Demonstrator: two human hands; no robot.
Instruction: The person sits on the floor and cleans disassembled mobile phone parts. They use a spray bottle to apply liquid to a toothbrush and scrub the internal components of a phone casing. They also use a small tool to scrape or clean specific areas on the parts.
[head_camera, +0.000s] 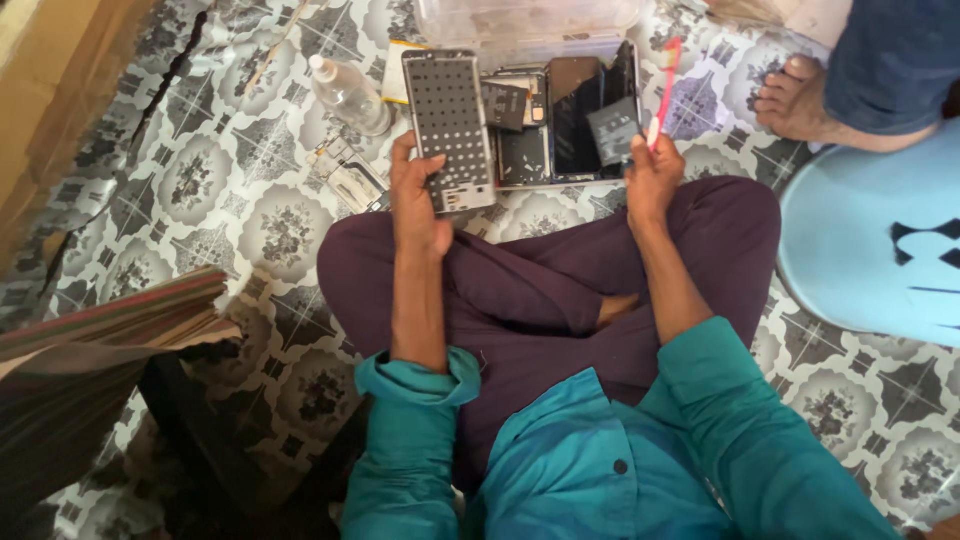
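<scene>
Hands are both full: the left hand (418, 195) grips a phone frame (449, 128) with its perforated plate up, and the right hand (652, 178) pinches a red brush (661, 90) upright, clear of the frame. Beyond the knees, a clear box (530, 25) on the floor (230, 190) holds more phone parts (565, 125), with a bottle (350, 97) to its left. No bristle touches the frame, so any brushing looks still to be done.

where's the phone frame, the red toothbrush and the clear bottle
phone frame (449, 125), head view, middle of its dotted back panel
red toothbrush (664, 85), head view, mid handle above the right hand
clear bottle (352, 98), head view, middle of its body
</scene>
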